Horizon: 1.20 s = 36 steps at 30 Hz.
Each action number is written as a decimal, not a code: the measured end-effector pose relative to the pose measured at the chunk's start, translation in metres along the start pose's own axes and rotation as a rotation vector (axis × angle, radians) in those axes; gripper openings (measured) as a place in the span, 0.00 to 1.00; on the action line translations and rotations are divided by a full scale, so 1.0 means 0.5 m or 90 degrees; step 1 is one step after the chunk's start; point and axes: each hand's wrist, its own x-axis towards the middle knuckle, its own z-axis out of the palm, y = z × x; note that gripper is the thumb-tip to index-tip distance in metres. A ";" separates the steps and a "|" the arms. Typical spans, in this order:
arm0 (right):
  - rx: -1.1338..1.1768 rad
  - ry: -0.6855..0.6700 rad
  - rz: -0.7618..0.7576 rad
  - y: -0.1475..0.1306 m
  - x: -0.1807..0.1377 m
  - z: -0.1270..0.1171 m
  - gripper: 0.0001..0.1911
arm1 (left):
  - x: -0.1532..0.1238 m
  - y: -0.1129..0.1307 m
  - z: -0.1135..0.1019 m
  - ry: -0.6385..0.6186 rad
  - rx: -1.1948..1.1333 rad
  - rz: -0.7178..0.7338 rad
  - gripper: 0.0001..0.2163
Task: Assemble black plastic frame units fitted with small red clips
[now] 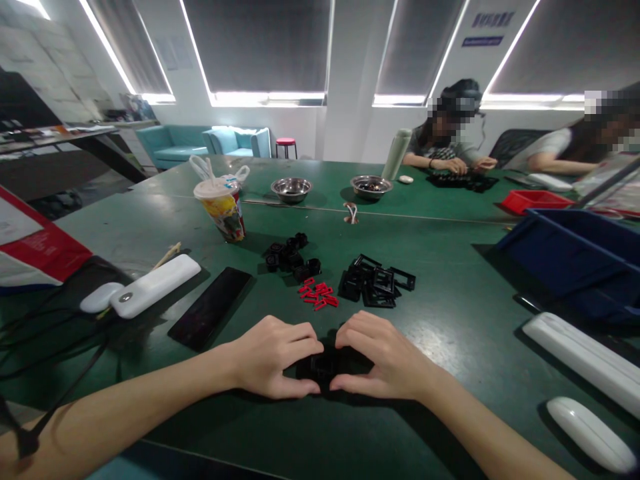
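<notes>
Between my two hands is a small black plastic part [323, 365] at the table's near side, dark and partly covered by my fingers. My left hand [280, 357] curls its fingers and thumb round the part's left side, closed on it. From the right, my right hand [377, 357] grips the same part with bent fingers and thumb. Just beyond the hands lie small red plastic clips [319, 293] in a loose heap. A pile of square black frames [380, 280] is to their right, and several black plastic pieces [290, 255] are farther back.
A black phone [213, 307] and a white power bank [157, 285] lie at left. Farther back stand a drink cup [220, 210] and steel bowls [291, 190] on the green table. A blue bin [575, 260] and a white case [590, 363] are at right. Two people sit across.
</notes>
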 end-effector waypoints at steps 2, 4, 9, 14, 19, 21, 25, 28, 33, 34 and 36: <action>-0.003 -0.002 0.001 0.001 0.000 -0.001 0.23 | 0.001 0.000 -0.001 -0.004 -0.001 -0.006 0.19; -0.005 -0.001 0.004 0.001 0.000 -0.003 0.23 | 0.003 0.000 -0.004 -0.013 -0.004 -0.011 0.22; -0.017 0.021 0.020 0.006 0.003 -0.011 0.15 | 0.008 -0.002 -0.015 -0.015 -0.027 -0.005 0.32; -0.036 0.064 0.042 0.016 0.005 -0.008 0.10 | 0.009 -0.021 -0.015 0.068 -0.017 -0.060 0.23; -0.054 0.111 0.067 0.025 0.011 0.008 0.08 | 0.014 -0.051 -0.001 0.159 0.008 -0.161 0.11; -0.061 0.133 0.079 0.028 0.017 0.015 0.07 | 0.018 -0.058 0.004 0.171 0.008 -0.184 0.09; -0.069 0.173 0.112 0.037 0.031 0.027 0.04 | 0.026 -0.064 0.008 0.171 -0.007 -0.228 0.05; -0.071 0.187 0.142 0.047 0.044 0.035 0.03 | 0.036 -0.069 0.008 0.169 -0.024 -0.268 0.05; -0.086 0.161 0.169 0.059 0.050 0.041 0.05 | 0.063 -0.076 0.016 0.139 -0.039 -0.298 0.02; -0.089 0.155 0.175 0.059 0.047 0.041 0.05 | 0.068 -0.077 0.018 0.131 -0.037 -0.302 0.04; -0.096 0.144 0.188 0.057 0.040 0.041 0.05 | 0.075 -0.077 0.021 0.118 -0.028 -0.313 0.09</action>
